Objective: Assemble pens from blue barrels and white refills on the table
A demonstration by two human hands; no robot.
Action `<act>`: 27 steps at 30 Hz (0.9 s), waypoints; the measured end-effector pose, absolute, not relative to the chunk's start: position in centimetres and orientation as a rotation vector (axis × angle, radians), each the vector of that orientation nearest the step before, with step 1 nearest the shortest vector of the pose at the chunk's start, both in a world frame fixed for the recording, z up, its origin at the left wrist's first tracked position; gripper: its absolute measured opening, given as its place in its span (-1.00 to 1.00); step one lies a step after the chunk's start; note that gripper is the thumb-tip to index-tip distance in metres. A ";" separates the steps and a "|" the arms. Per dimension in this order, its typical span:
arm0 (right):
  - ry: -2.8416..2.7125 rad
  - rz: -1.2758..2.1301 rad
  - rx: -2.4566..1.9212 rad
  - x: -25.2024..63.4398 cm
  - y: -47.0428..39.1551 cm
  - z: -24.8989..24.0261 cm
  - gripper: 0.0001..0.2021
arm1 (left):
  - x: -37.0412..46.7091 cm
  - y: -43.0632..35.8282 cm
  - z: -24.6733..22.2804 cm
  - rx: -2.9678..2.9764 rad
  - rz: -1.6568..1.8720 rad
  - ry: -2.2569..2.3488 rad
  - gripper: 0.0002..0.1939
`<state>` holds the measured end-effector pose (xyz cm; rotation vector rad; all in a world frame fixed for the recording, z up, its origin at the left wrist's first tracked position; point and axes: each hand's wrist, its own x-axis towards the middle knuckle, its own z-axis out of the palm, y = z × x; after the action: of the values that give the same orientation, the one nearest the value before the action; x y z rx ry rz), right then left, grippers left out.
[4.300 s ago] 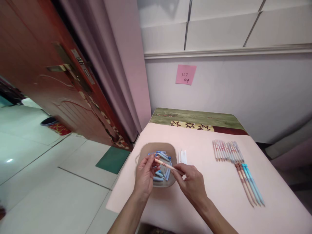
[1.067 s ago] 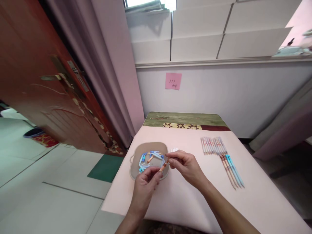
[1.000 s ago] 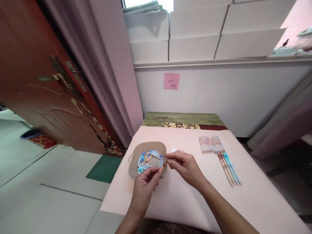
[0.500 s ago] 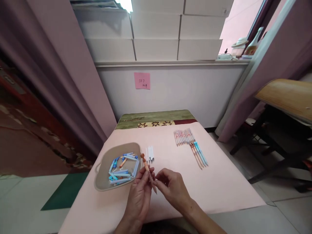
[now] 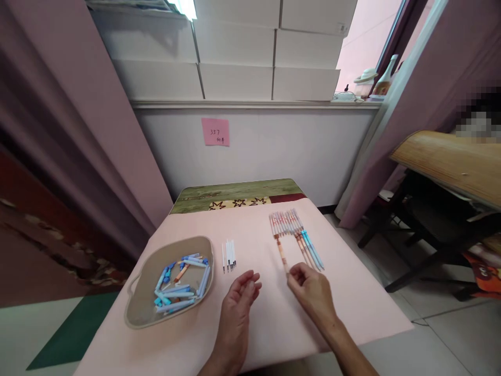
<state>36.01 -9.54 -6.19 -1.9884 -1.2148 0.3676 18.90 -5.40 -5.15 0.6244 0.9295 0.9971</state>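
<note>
The orange pen [image 5: 281,253] is pinched by its lower end in the right hand [image 5: 300,274], its brown top just below the row of clear-barrelled pens [image 5: 286,222]. Open cloth separates it from the brown and blue pens [image 5: 309,249] to its right. The left hand [image 5: 249,284] is empty, fingers loosely curled, with bare cloth between the hands. Past it lie the white refills [image 5: 229,255], then the bin [image 5: 135,297] of pen parts [image 5: 182,282], near the left edge of the table [image 5: 266,334].
</note>
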 end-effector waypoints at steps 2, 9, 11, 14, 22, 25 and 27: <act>-1.176 0.261 -2.217 38.6 -9.1 -6.8 -0.86 | 17.7 -5.2 -5.6 0.664 0.988 1.003 -0.60; -1.265 0.237 -2.655 41.4 -6.9 -8.2 -0.81 | 14.7 -4.9 -7.4 0.684 0.998 1.161 -0.57; -1.290 0.229 -2.702 41.2 -6.4 -8.5 -0.80 | 14.3 -4.8 -8.0 0.700 1.028 1.182 -0.57; -1.326 0.206 -2.738 41.2 -5.9 -8.8 -0.78 | 13.7 -4.6 -8.7 0.744 1.051 1.192 -0.57; -1.419 0.123 -2.738 40.8 -6.3 -9.2 -0.69 | 11.7 -5.5 -8.5 0.865 0.988 1.097 -0.63; -1.461 0.060 -2.599 38.6 -6.1 -8.6 -0.69 | 9.9 -6.0 -7.1 0.913 0.970 1.152 -0.68; -1.541 0.083 -2.447 36.3 -5.7 -8.3 -0.71 | 7.8 -5.3 -5.7 0.959 1.036 1.246 -0.70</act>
<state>36.28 -5.71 -8.28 -2.4472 -1.5410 0.0826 7.81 -5.35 -5.65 0.9592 1.2464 1.0365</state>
